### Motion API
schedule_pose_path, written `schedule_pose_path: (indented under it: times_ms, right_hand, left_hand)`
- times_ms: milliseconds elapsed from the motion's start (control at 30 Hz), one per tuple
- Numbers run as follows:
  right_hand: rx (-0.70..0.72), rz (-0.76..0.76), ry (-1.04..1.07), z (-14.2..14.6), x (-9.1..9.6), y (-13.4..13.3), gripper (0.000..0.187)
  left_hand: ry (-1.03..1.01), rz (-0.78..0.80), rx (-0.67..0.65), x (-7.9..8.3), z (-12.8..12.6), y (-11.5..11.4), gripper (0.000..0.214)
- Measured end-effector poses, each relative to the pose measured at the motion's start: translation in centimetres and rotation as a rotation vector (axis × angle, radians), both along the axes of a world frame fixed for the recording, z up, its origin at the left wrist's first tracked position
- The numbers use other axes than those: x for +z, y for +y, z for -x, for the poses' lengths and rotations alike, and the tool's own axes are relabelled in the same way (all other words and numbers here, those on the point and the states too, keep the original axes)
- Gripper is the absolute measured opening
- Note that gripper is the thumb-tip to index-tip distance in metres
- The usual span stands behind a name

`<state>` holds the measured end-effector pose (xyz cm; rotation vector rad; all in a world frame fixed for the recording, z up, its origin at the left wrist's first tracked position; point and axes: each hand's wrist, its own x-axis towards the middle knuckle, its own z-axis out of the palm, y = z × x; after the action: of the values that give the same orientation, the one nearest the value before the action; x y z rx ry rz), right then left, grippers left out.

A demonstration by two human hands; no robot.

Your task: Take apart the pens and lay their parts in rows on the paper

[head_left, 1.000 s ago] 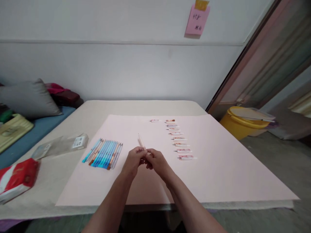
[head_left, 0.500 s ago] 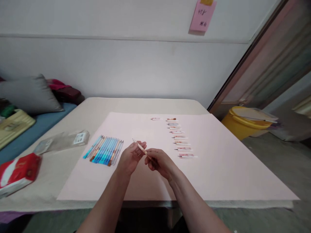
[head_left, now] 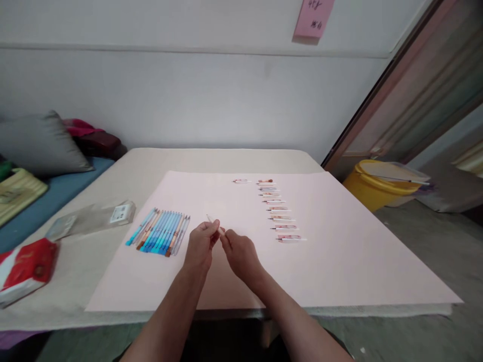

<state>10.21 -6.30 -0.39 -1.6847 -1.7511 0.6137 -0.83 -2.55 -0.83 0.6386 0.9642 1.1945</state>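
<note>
Held pen: A slim pale pen (head_left: 210, 218) is held above the pink sheet (head_left: 339, 271), between the hands, its tip pointed far and left.
Left hand: The barrel is clamped between the thumb and fingertips of the left hand (head_left: 202, 239); should this pinch be relaxed too soon, the pen could be dropped.
Right hand: The near end is gripped by the thumb and forefinger of the right hand (head_left: 240, 254), the other fingers being curled in; how firmly cannot be told. If an uneven twist or pull were applied, the barrel could be slipped or bent.
Pen parts: Should the pen be made of loose pieces, a small one could be lost from between the fingertips; much is hidden by the fingers.
Left row: Blue, brown and grey pens (head_left: 160, 231) are laid close together; if brushed by the left forearm, the order could be upset.
Right column: Thin patterned and white pieces (head_left: 279, 208) are set out in near-parallel lines; neighbours could be mixed or rolled if caught by the right hand.
Far piece: A lone patterned piece (head_left: 240, 180) is placed left of the column's far end; it could be overlooked, being set apart.
</note>
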Motion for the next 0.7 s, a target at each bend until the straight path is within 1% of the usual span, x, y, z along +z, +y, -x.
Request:
schedule_pose_path:
  times_ms: [33,67,100,200,233,267,300,333,367,433,500,567,633,700]
  right_hand:
    - [-0.022,-0.005,-0.064,0.1,-0.1,0.0,0.029]
    - [-0.026,0.000,-0.072,0.1,-0.2,0.0,0.028]
    - [-0.015,0.021,-0.022,0.0,-0.2,0.1,0.028]
    - [0.054,0.171,0.297,-0.7,0.2,0.6,0.033]
    - [0.073,0.219,0.380,-0.9,0.3,0.7,0.033]
    - [0.082,0.237,0.418,-1.1,0.4,0.7,0.032]
    - [0.083,0.218,0.405,-1.1,0.5,0.7,0.032]
    - [0.076,0.170,0.344,-1.1,0.5,0.5,0.031]
    - [0.055,0.108,0.245,-1.0,0.5,0.3,0.031]
    - [-0.001,0.004,0.024,-0.8,0.3,0.0,0.030]
    - [-0.039,-0.019,-0.098,-0.7,0.1,-0.2,0.029]
    - [-0.021,-0.001,-0.061,-0.9,0.0,0.0,0.031]
    - [0.036,0.017,0.041,-1.4,0.1,0.3,0.033]
    - [0.081,0.024,0.085,-1.8,0.3,0.5,0.033]
  left_hand:
    - [0.011,0.006,0.009,0.0,0.0,-0.1,0.024]
    - [0.000,0.017,0.006,0.0,0.0,-0.1,0.023]
    - [-0.033,0.034,-0.012,0.0,0.1,-0.1,0.022]
    - [-0.175,0.070,-0.140,0.3,0.4,0.1,0.025]
    - [-0.197,0.066,-0.170,0.3,0.5,0.2,0.026]
    - [-0.198,0.054,-0.180,0.4,0.6,0.2,0.025]
    - [-0.186,0.040,-0.173,0.4,0.6,0.3,0.022]
    - [-0.167,0.030,-0.152,0.3,0.6,0.3,0.017]
    - [-0.150,0.026,-0.124,0.3,0.5,0.4,0.015]
    - [-0.119,0.031,-0.084,0.2,0.4,0.3,0.017]
    - [-0.109,0.050,-0.074,0.2,0.3,0.2,0.018]
    - [-0.139,0.072,-0.111,0.3,0.2,0.1,0.017]
    - [-0.195,0.078,-0.167,0.5,0.2,0.1,0.024]
    - [-0.216,0.062,-0.177,0.6,0.2,0.2,0.024]
